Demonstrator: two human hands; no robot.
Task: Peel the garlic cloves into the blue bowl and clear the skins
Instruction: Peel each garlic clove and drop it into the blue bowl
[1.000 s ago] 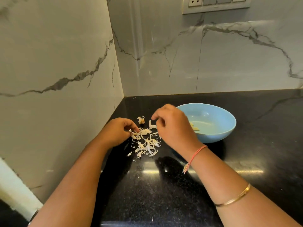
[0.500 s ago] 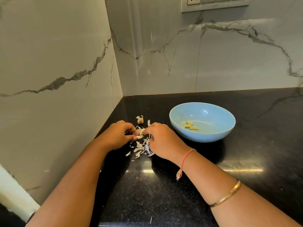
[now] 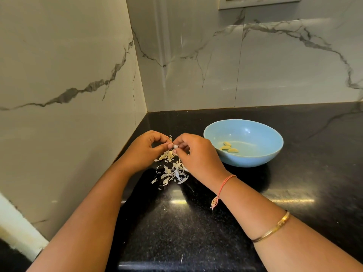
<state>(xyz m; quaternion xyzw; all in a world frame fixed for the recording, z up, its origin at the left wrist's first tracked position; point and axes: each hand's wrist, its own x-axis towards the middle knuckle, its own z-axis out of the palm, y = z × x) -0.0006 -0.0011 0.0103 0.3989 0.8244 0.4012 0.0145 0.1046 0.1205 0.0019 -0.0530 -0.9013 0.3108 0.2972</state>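
A blue bowl [image 3: 255, 161] stands on the black counter [image 3: 196, 222] right of my hands, with three peeled garlic cloves [image 3: 228, 147] lying inside. Left of the bowl, my left hand [image 3: 145, 150] and my right hand [image 3: 196, 154] meet fingertip to fingertip, both pinching a small garlic clove [image 3: 174, 147] that is mostly hidden by the fingers. A loose pile of white garlic skins [image 3: 172, 171] lies on the counter directly under the hands. A larger skin piece [image 3: 165, 155] sits just below my left fingers.
Marble walls form a corner close on the left and behind. A stray skin flake [image 3: 181, 259] lies near the counter's front edge. A switch plate [image 3: 259, 1] is on the back wall above the bowl.
My right hand came back from beside the bowl to the skin pile, then both hands rose slightly and now pinch a clove together. The bowl's cloves are uncovered.
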